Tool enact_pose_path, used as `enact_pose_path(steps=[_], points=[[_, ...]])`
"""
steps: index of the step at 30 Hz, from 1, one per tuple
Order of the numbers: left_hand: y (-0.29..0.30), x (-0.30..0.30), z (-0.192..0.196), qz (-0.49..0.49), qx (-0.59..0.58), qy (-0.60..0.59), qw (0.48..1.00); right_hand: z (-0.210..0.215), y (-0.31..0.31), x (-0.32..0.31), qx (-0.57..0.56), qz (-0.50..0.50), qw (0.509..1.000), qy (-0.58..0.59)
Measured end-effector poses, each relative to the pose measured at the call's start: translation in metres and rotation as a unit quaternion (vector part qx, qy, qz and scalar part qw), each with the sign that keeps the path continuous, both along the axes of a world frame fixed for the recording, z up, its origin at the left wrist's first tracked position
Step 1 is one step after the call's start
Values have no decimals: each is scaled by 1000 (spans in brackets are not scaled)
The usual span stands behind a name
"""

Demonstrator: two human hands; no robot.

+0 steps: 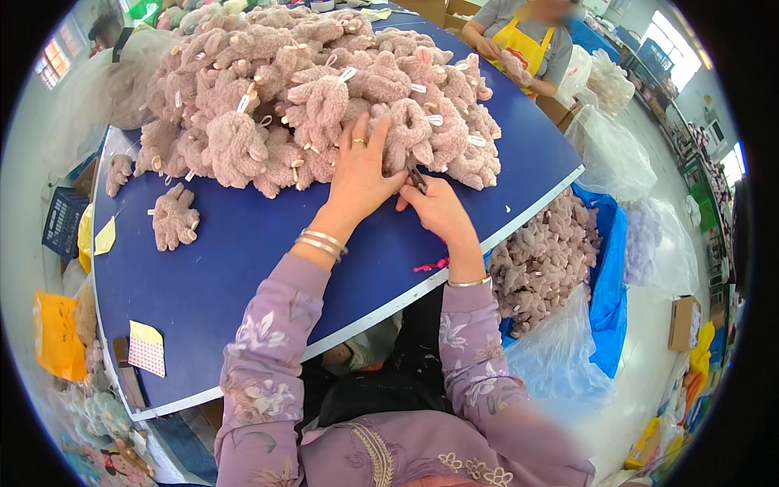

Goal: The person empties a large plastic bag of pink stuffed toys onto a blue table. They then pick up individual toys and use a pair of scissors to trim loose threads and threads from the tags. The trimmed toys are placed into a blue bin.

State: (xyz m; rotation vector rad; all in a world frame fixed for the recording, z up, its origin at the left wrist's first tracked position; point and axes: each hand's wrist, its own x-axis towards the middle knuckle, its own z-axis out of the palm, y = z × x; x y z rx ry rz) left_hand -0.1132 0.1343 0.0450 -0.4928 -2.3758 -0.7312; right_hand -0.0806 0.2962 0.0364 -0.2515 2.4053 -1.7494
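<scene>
1. the right hand (438,207) has its grip pinched together on a small dark tool (417,178), likely little scissors, with the tip pointing up toward the pile.
2. the left hand (359,174) lies flat with fingers spread, its grip apart, pressing on the near edge of a pile of pinkish plush toys (316,97); a ring shows on one finger and two bangles on the wrist.
3. the two hands sit just beside each other, the tool between them at the foot of the pile.
4. the pile rests on a blue desk (243,260) and stretches away beyond both hands.
5. one loose plush toy (174,217) lies well off to the left of the left hand, apart from the pile.
6. a bit of pink thread (430,265) lies on the desk edge near the right wrist.
7. below the desk edge, right of the right hand, a clear bag of plush toys (542,264) stands open.
8. beyond the pile, a person in a yellow apron (526,45) stands at the far end of the desk.
</scene>
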Motion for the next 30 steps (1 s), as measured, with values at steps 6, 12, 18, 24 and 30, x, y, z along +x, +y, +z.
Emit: enact_pose_path(steps=[6,12,18,24,30], points=[[-38,-19,-30,-163,484,-353,784,0,-2,1,-99,-127,987,-22],[-70,40,-19,-277,557,-409,668,-2,-6,1,-239,-101,965,-30],[-76,57,-39,-206,511,-389,738,5,-21,14,-213,16,976,-44],[-60,48,-39,-201,581,-387,687,-10,-11,2,-345,-52,935,-62],[-26,42,-18,-209,666,-396,596,-10,1,-6,-462,-40,880,-103]])
